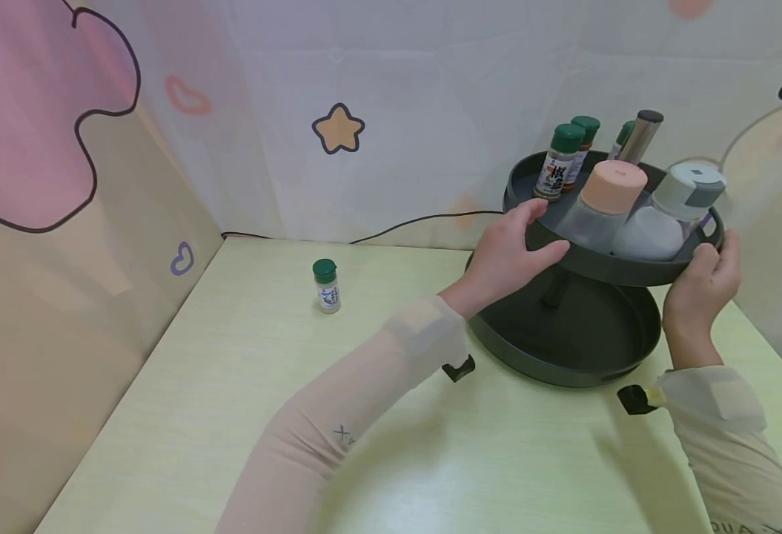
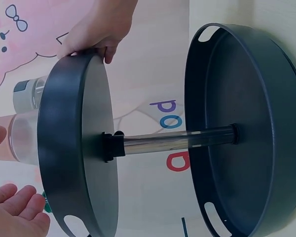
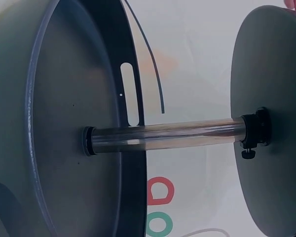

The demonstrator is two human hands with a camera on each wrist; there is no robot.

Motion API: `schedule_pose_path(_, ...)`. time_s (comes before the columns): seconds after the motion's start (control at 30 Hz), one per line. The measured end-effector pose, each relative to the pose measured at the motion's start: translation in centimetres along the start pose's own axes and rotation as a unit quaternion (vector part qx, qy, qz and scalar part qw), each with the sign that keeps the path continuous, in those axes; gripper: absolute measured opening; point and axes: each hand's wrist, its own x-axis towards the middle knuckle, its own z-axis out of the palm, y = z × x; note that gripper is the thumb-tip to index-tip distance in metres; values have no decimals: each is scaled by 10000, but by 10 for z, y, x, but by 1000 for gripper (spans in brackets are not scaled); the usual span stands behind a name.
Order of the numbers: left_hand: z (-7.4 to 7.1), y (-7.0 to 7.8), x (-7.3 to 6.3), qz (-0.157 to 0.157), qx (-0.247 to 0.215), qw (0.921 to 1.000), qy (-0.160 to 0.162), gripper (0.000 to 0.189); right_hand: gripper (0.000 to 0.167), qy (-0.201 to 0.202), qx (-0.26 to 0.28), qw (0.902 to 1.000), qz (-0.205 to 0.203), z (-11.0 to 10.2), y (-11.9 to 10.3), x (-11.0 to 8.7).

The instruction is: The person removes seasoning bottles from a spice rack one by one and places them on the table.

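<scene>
A dark two-tier rack stands at the right of the head view, its upper tray (image 1: 594, 265) joined by a post (image 2: 158, 143) to its lower tray (image 1: 580, 337). My right hand (image 1: 704, 293) grips the upper tray's right rim beside the handle slot. Over the left front rim my left hand (image 1: 507, 252) is held with thumb and fingers spread, nothing between them. Up there stand a peach-lidded jar (image 1: 612, 189), a white-lidded jar (image 1: 687, 189), green-capped spice shakers (image 1: 554, 169) and a slim dark-capped container (image 1: 640, 138). The lower tray holds nothing visible.
Left of the rack, a single green-capped shaker (image 1: 327, 288) stands upright on the pale table (image 1: 230, 386). A thin dark cable (image 1: 424, 219) runs along the back, in front of a printed cloth wall (image 1: 397, 170).
</scene>
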Motion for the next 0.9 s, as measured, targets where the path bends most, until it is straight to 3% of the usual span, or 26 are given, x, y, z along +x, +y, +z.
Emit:
schedule_pose_path(0.53, 4, 18, 15, -181, 330, 9993, -84, 66, 22, 99, -219, 9997, -74, -1, 4, 2)
schedule_pose_path(0.9, 7, 21, 21, -201, 504, 9984, -138, 68, 24, 111, -489, 9985, -223, -1, 6, 2)
